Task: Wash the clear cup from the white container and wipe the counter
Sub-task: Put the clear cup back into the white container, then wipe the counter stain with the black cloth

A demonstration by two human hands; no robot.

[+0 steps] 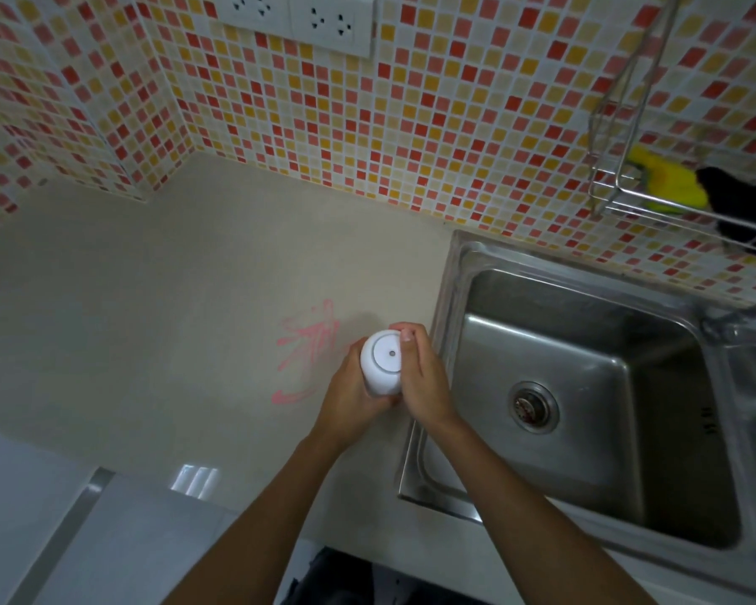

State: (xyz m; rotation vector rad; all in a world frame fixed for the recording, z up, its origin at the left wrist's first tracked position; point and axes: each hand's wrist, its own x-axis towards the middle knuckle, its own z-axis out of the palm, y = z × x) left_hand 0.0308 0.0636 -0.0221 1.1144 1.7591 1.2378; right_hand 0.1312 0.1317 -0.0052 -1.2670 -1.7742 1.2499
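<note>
Between two sets of curled fingers (407, 336): one white container (383, 364), long axis upright, cap pointing up; left hand (352, 399) and right hand (426, 386) both grip it, one pink smear (306, 342) just left.

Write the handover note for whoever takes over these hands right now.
Left hand: grips the white container from its left side.
Right hand: grips it from the right, thumb at the top's edge.
Container: top looks closed, over the counter beside the sink. Clear cup not in sight.
Done: nothing that shows.
Left: get the cup out, wash it, wipe the pink smears off the counter. A yellow sponge sits by the wall above the sink.
</note>
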